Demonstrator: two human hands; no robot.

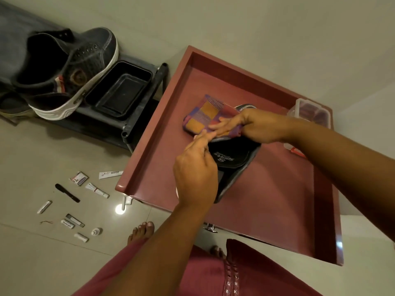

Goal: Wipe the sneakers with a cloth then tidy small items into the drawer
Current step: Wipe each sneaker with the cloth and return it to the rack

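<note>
A folded checked cloth [206,115], orange and purple, lies on a black slipper [232,161] inside the open red drawer [147,137]. My right hand [250,126] rests on the cloth with its fingers stretched flat across it. My left hand [195,174] is curled and pinches the cloth's near edge between thumb and forefinger. A dark grey sneaker [70,71] with a white sole stands on the low rack at the upper left. Several small tubes and packets [97,190] are scattered over the floor at the lower left.
A black plastic tray [119,88] sits on the rack [128,129] beside the sneaker. A clear lidded container [308,113] stands in the drawer's far right corner. My bare feet [142,230] are on the tiled floor below the drawer front.
</note>
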